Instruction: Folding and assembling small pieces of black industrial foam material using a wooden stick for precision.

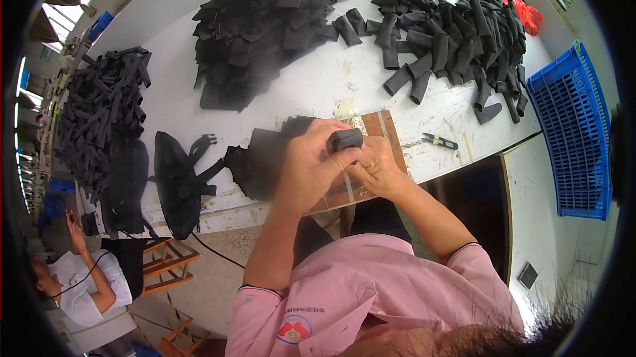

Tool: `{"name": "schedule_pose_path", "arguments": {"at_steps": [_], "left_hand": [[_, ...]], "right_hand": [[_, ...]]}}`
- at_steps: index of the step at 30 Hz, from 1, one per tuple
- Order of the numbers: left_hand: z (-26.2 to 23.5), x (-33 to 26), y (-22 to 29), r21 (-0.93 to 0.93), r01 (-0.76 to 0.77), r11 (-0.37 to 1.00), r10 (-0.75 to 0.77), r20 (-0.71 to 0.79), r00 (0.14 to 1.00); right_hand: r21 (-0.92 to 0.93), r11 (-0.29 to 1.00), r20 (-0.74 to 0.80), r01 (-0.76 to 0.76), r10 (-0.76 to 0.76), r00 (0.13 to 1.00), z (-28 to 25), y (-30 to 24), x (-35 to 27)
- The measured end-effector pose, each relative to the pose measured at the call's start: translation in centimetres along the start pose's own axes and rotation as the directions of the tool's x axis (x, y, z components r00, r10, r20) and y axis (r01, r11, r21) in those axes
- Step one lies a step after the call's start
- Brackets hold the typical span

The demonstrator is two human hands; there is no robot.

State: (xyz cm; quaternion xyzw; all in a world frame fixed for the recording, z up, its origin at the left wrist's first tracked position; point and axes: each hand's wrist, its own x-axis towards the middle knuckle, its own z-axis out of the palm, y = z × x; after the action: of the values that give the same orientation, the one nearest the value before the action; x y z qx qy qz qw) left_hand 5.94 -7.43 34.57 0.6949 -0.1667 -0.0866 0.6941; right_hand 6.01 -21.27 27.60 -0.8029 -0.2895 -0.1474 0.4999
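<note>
left of your fingers: black pieces [262, 148]. your left hand [308, 161] has thumb and fingers clamped round the tube [348, 136]; your right hand [379, 166] meets it, finger closure hidden, cannot tell. step judged: shaping or turning the tube. next move likely calls for steady left pressure. beyond your right fingers: more tubes [460, 42].

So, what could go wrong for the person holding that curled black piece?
The curled black piece, gripped in the left hand with the right hand against it, might slip or spring open. The small black-handled tool lies loose near the right forearm, so it could get knocked. The black cord hanging off the table might snag something.
</note>
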Motion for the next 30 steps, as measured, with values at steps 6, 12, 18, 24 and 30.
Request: {"name": "schedule_pose_path", "arguments": {"at_steps": [6,12,18,24,30], "left_hand": [[0.2,-0.5,-2.4,0.100,-0.109,0.989,0.123,-0.139,0.983],[-0.4,-0.5,-0.7,0.056,-0.159,0.986,0.166,-0.168,0.972],[-0.6,-0.3,-1.3,0.351,-0.158,0.923,0.203,-0.097,0.974],[0.5,-1.3,-1.1,-0.228,-0.247,0.942,0.143,-0.393,0.908],[-1.3,-2.1,-2.9,-0.539,-0.200,0.818,-0.025,-0.379,0.925]], "right_hand": [[0.190,0.913,0.193,-0.361,0.326,0.925,-0.2,-0.8,-0.1],[-0.015,0.995,0.169,-0.102,0.103,0.980,-1.4,-1.9,0.7],[0.070,0.983,0.085,-0.172,0.166,0.982,0.4,-0.2,-0.1],[-0.049,0.993,0.103,-0.103,0.108,0.989,-1.6,-1.9,1.4],[-0.253,0.966,0.204,-0.059,0.112,0.972,-1.4,-2.0,1.7]]}}
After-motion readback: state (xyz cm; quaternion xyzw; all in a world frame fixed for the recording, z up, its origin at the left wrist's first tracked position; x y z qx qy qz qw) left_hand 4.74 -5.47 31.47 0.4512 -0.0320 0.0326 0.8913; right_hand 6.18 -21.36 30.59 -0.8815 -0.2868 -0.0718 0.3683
